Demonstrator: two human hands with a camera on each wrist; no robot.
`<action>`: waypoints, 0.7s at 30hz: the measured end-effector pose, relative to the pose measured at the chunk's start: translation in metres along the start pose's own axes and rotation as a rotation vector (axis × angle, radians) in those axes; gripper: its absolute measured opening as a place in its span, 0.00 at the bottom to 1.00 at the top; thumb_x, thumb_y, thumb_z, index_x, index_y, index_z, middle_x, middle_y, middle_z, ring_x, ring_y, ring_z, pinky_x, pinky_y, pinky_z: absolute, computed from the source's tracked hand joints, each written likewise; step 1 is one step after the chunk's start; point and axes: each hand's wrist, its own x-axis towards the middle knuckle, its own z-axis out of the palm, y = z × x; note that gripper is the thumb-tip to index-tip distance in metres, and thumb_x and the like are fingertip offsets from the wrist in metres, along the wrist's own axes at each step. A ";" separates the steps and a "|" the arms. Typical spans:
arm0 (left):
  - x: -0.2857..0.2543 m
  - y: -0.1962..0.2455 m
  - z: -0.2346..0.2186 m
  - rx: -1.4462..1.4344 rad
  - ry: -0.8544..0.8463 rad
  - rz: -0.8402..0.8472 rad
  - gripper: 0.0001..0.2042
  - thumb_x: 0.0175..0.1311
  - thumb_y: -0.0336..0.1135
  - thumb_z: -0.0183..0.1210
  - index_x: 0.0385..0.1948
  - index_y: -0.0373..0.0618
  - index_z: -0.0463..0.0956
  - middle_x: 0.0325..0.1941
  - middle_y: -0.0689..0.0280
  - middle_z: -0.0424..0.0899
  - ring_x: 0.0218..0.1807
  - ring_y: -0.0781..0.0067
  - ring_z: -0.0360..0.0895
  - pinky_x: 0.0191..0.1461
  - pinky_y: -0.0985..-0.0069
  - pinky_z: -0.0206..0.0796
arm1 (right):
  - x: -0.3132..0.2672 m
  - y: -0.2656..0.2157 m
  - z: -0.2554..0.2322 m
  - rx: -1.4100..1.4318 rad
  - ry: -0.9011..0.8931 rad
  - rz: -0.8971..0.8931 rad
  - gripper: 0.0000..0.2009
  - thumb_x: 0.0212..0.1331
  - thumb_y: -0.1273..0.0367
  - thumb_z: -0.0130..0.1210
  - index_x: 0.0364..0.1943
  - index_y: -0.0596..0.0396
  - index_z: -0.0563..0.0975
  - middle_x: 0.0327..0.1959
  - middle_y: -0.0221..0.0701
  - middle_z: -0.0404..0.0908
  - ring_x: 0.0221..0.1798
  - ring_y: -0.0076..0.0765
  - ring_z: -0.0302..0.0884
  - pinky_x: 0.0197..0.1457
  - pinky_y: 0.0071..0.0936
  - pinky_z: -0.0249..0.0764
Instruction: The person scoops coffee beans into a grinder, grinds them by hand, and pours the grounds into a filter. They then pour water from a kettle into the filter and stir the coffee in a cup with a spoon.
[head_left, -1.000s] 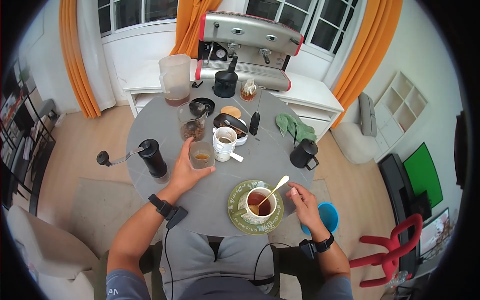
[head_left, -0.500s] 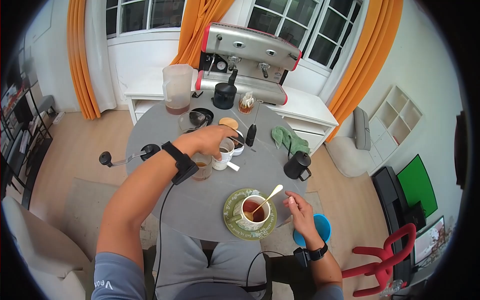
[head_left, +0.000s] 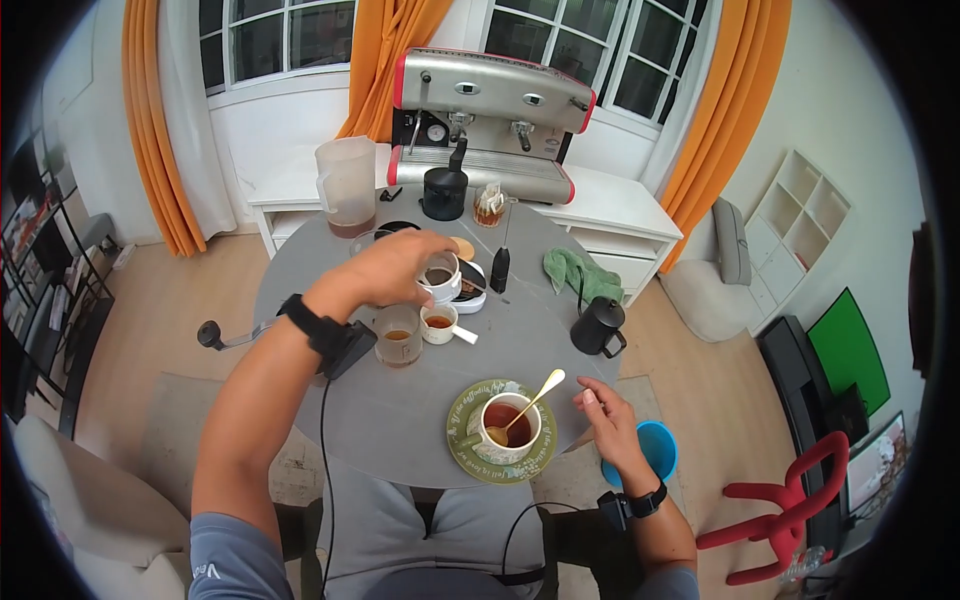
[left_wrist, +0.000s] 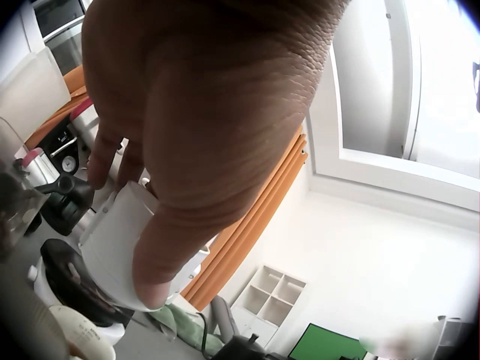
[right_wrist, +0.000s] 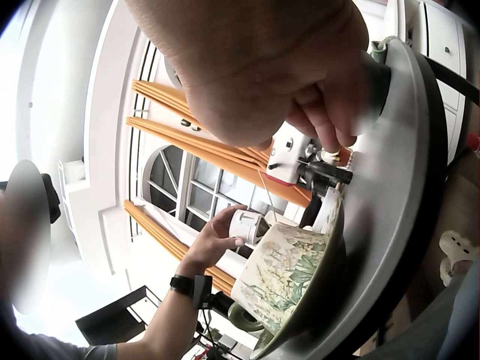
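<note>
My left hand grips a white coffee dripper with dark grounds inside, raised over a small white cup that contains brown liquid. In the left wrist view, the thumb presses the side of the white dripper. Beside the cup, close under the left wrist, stands a glass with a little brown liquid. My right hand is held loosely at the table's right edge, holding nothing. Nearest to it, a floral mug of reddish tea with a gold spoon stands on a green saucer.
Behind the dripper lie a black dish on a white scale and a milk frother. A black kettle and green cloth are at right. A plastic pitcher and a black pot stand at the back.
My left hand has gone from the glass to the white dripper, taken hold of it and lifted it off the small cup. The right hand stays by the table edge.
</note>
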 end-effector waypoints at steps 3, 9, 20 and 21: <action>-0.015 0.004 -0.012 0.023 -0.006 -0.014 0.37 0.43 0.30 0.75 0.62 0.43 0.73 0.64 0.54 0.78 0.67 0.51 0.72 0.72 0.62 0.64 | 0.001 0.000 -0.001 0.004 0.003 0.004 0.20 0.75 0.59 0.50 0.59 0.60 0.78 0.41 0.34 0.85 0.44 0.28 0.81 0.50 0.28 0.76; -0.033 -0.004 -0.001 0.026 -0.157 -0.195 0.37 0.42 0.29 0.77 0.61 0.43 0.73 0.62 0.54 0.78 0.67 0.50 0.72 0.72 0.61 0.64 | 0.001 0.000 0.002 -0.004 -0.007 -0.006 0.20 0.75 0.59 0.50 0.60 0.60 0.78 0.41 0.35 0.86 0.44 0.28 0.81 0.51 0.28 0.77; -0.056 0.028 0.012 0.086 0.410 0.092 0.40 0.43 0.41 0.80 0.62 0.43 0.72 0.61 0.52 0.78 0.63 0.50 0.75 0.67 0.60 0.67 | 0.005 -0.002 0.007 0.034 0.010 -0.065 0.21 0.71 0.58 0.57 0.59 0.58 0.78 0.36 0.33 0.84 0.37 0.26 0.80 0.42 0.26 0.75; -0.058 0.042 0.012 0.077 0.398 0.100 0.40 0.43 0.41 0.80 0.62 0.43 0.72 0.61 0.52 0.78 0.63 0.50 0.75 0.67 0.60 0.67 | 0.010 -0.005 0.007 0.035 0.017 -0.051 0.21 0.71 0.58 0.57 0.59 0.58 0.78 0.36 0.33 0.84 0.37 0.26 0.80 0.42 0.26 0.75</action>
